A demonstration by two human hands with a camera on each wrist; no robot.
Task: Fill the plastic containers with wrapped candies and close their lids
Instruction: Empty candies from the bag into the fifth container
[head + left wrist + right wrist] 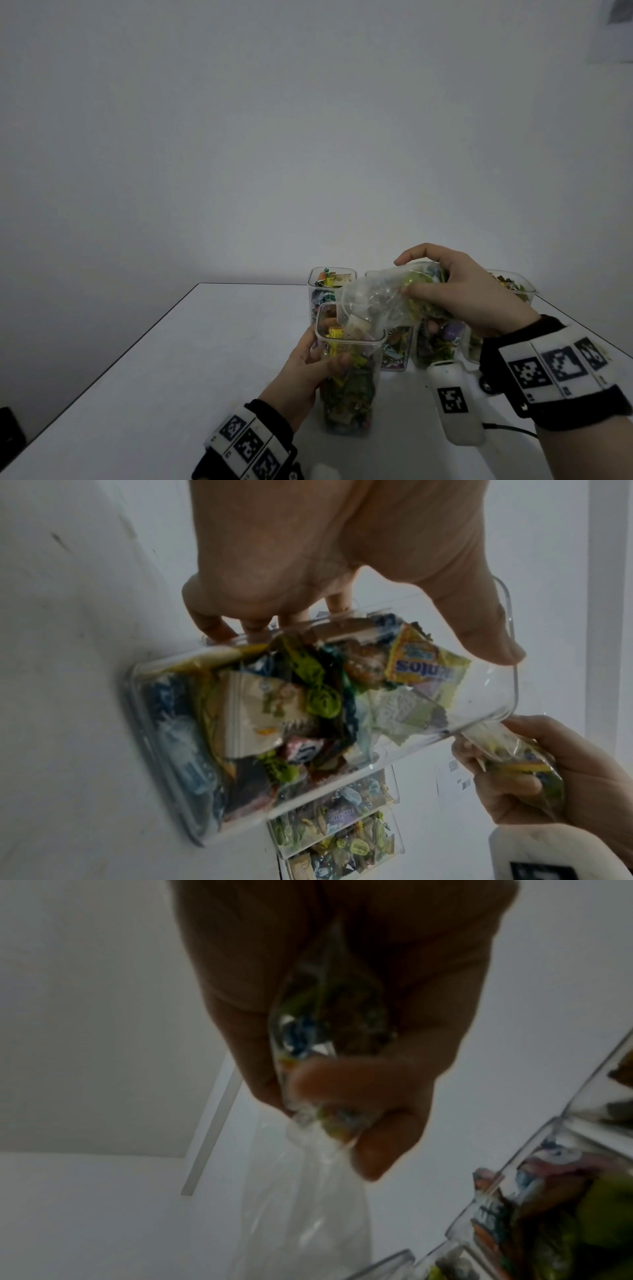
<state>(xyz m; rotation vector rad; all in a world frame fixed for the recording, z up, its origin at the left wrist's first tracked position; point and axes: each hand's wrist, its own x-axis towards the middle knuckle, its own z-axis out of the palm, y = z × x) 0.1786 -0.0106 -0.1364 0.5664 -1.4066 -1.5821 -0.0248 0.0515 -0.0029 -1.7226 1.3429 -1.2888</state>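
Gripping the near container [349,373] around its upper wall, the left hand [305,373] has its thumb on the side facing the camera and its fingers wrapped behind; the container stands upright on the table [171,359], lid off, filled with wrapped candies [308,704] to a little below the rim. The right hand [462,294] is raised above and to the right, clenched around a clear plastic bag [380,301] that still holds some candies at the gripped end (green and yellow wrappers show through). The bag is tipped, its open mouth lying at the container's rim, with one pale candy at the mouth. Both wrists wear black bands with square printed markers.

Edges and room: three more open containers [330,284] stand just behind the near one, close together, all holding candies; the right hand hangs directly over them. The table's left edge runs diagonally away from the camera, well apart from the hands, with bare tabletop between. A white device [455,401] with a marker and a cable lies just right of the near container, under the right forearm.

Surface and room: white, matte tabletop; plain white wall behind, dimly lit. A sheet of paper [613,31] is fixed on the wall at the upper right. The right wrist view is blurred; it confirms only the fingers squeezing the bag.
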